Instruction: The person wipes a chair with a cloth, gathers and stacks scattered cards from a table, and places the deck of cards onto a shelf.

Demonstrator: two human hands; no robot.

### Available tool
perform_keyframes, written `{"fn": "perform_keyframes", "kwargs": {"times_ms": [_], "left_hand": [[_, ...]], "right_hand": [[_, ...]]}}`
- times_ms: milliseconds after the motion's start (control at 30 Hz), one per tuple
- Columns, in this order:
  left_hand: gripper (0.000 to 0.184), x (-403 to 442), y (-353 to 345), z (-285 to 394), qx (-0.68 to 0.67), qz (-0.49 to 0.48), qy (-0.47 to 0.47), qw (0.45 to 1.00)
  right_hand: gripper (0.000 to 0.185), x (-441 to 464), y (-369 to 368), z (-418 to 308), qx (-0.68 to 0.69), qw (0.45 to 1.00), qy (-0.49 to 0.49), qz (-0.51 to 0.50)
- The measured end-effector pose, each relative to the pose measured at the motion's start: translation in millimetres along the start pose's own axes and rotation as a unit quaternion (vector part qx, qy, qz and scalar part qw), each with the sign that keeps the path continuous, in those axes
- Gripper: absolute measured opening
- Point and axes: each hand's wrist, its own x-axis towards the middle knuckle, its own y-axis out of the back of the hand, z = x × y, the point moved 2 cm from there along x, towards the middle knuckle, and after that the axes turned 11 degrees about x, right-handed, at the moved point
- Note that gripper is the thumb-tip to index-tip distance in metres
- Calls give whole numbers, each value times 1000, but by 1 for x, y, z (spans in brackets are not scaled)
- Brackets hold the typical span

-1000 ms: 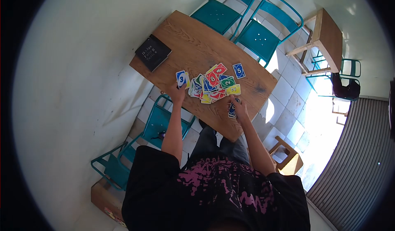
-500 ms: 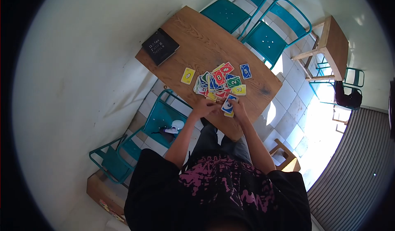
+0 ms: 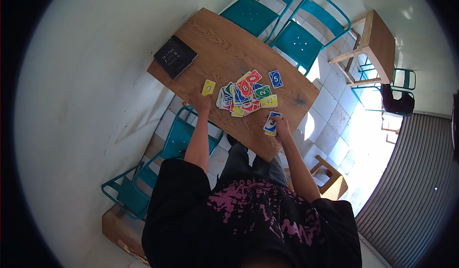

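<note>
My right hand (image 3: 282, 126) holds a small stack of cards, a blue 3 card (image 3: 272, 121) on top and a yellow edge showing below, over the table's near right edge. My left hand (image 3: 201, 102) is at the table's left edge, right at the lower side of a single yellow card (image 3: 208, 87). Its fingers are too small and blurred to show whether they grip that card. Between the hands lies a loose pile of Uno cards (image 3: 245, 87), with a red 8, a green 2 and a yellow 2 (image 3: 268, 101) face up. A blue 5 card (image 3: 276, 79) lies apart beyond the pile.
A black book (image 3: 175, 57) rests at the wooden table's (image 3: 224, 43) far left corner. Teal chairs (image 3: 297, 43) stand along the far side, and another teal chair (image 3: 179, 136) is at the near left. A second wooden table (image 3: 380, 41) stands to the right, above a ribbed shutter (image 3: 406, 172).
My left hand has moved left, away from the card stack, to the yellow card at the table's left. My right hand still holds the stack, now a little farther right of the pile.
</note>
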Motion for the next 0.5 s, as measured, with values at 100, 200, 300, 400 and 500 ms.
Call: {"fn": "perform_keyframes", "kwargs": {"times_ms": [100,200,300,400,500], "left_hand": [[29,1,-8,-20,-154,-72,33,985],[30,-9,28,-2,-273,-192,90,938],[31,-37,72,32,-379,-390,161,823],[26,-79,85,72,-442,-494,101,742],[27,-109,97,102,-435,-544,55,716]], "right_hand": [[26,1,-1,2,4,1000,7,-21],[24,1,-7,1,8,1000,10,-8],[28,9,-11,7,-17,1000,4,-23],[32,1,-39,9,-28,999,2,-43],[35,-8,-58,6,-24,998,7,-60]]}}
